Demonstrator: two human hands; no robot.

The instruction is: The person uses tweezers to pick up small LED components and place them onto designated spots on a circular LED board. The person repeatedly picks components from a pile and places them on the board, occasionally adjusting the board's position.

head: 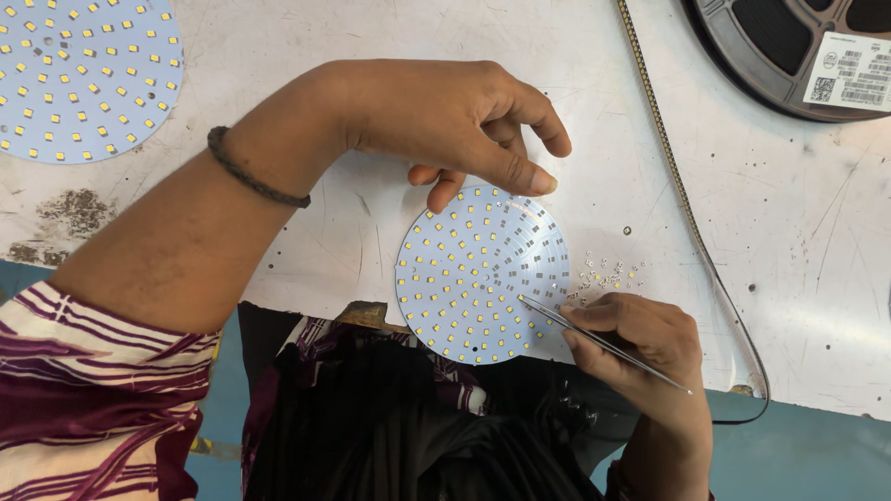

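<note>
The round white LED board (483,274) lies flat near the front edge of my worktop (371,232), studded with small yellow squares, with a few bare grey pads toward its 3 o'clock side. My left hand (455,121) comes in from 10 o'clock and curls over the board's top edge, thumb and fingertips pressing on the rim at about 12 o'clock, holding it steady. My right hand (640,339) sits at the board's 4 o'clock, pinched closed around slim metal tweezers (603,343), whose tips rest on the board just inside its right edge.

Just off the board at 3 o'clock lies a small scatter of loose LED chips (608,274) on the white surface. A narrow component tape (682,195) runs from 12 o'clock down past the chips and loops at the worktop's front edge. At 1 o'clock, in the far corner, sits a black reel (770,56) carrying a white rectangular label (854,72) with printed codes. At 10 o'clock, well apart, lies a second LED board (83,74), partly cut off by the frame.
</note>
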